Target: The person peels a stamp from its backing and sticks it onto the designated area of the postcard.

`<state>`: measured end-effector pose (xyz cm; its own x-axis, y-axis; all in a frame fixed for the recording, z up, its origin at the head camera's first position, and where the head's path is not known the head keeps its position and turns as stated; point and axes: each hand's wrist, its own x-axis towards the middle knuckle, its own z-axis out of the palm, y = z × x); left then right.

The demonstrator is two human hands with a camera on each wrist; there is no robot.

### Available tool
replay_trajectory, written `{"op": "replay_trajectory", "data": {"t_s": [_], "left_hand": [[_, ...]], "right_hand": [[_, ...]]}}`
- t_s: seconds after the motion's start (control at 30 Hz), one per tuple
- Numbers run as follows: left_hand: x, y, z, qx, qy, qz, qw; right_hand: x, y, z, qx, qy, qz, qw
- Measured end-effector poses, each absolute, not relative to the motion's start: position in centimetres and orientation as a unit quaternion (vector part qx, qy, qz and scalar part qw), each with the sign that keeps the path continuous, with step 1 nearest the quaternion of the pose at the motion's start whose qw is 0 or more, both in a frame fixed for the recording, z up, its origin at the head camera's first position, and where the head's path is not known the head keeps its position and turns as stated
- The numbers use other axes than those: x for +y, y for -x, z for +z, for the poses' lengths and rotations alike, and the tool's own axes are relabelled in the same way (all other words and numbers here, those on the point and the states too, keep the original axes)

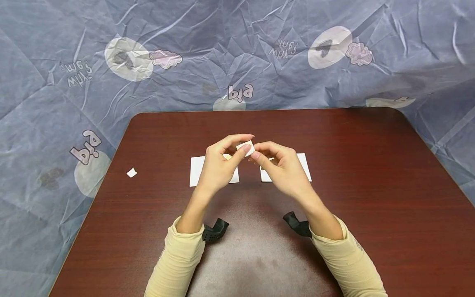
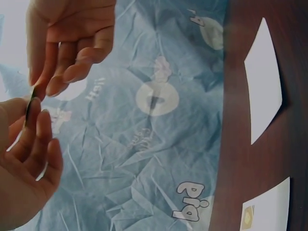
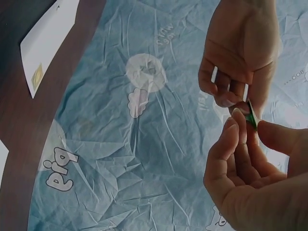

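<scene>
A small square sticker (image 1: 245, 148), white on the face toward the head camera and green on the other side in the right wrist view, is held up between both hands above the table. My left hand (image 1: 219, 167) pinches it, thumb lying across the white face. At its right corner, the thumb and fingertips of my right hand (image 1: 279, 167) pinch the edge. Behind the left hand lies a white card (image 1: 196, 171) bearing a small yellowish picture (image 2: 248, 217). Another white card (image 2: 263, 82), partly covered by the right hand in the head view, lies to the right.
A small white paper scrap (image 1: 131, 173) lies near the left edge of the brown table (image 1: 371, 185). Black curved devices (image 1: 217, 230) sit at both wrists. A crumpled blue-grey printed sheet (image 1: 237, 53) hangs behind the table.
</scene>
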<state>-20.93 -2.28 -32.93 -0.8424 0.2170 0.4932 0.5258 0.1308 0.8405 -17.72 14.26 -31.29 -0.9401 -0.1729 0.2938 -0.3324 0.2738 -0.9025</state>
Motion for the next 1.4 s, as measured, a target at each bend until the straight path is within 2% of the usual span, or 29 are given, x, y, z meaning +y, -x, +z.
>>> {"op": "replay_trajectory", "data": {"t_s": [0.4,0.63,1.13,1.4], "left_hand": [[-1.7,21.2,-33.6,-0.726,0.301,-0.542,0.299],[-1.0,21.3,-34.2,-0.728,0.285,-0.494,0.381],[0.1,21.3,-34.7,-0.708,0.261,-0.448,0.479],[0.2,20.9,-34.3,-0.723,0.267,-0.450,0.450]], "right_hand": [[13.9,17.6,-31.2,-0.764,-0.143,0.625,0.064],[13.9,17.8,-31.3,-0.758,-0.143,0.633,0.068],[13.6,17.7,-31.6,-0.719,-0.130,0.678,0.083],[13.6,17.9,-31.6,-0.709,-0.112,0.688,0.102]]}}
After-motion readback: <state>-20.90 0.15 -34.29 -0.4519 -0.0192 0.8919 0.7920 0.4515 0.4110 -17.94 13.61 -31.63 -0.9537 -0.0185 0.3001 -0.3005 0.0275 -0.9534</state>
